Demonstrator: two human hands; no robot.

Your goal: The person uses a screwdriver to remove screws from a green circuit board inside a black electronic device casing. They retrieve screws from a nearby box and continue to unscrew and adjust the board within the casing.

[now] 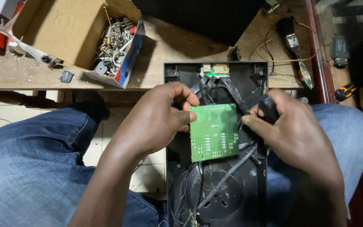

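A black plastic device housing (173, 164) lies open across my lap and against the bench edge. Inside it are black cables (227, 174) and a round vented speaker area (221, 197). A green circuit board (213, 132) sits tilted over the middle of the housing. My left hand (158, 120) pinches the board's left edge between thumb and fingers. My right hand (293, 134) grips a black screwdriver handle (268, 108) at the board's right edge; its tip is hidden. A small green connector board (214, 69) sits at the housing's top edge.
An open cardboard box (59, 29) with several screws and metal parts (116, 42) stands on the wooden bench (173, 46). A paintbrush (295, 46) and loose wire (269, 56) lie at the right. A yellow-black tool (346, 91) sits further right. My jeans-clad legs (30, 164) are below.
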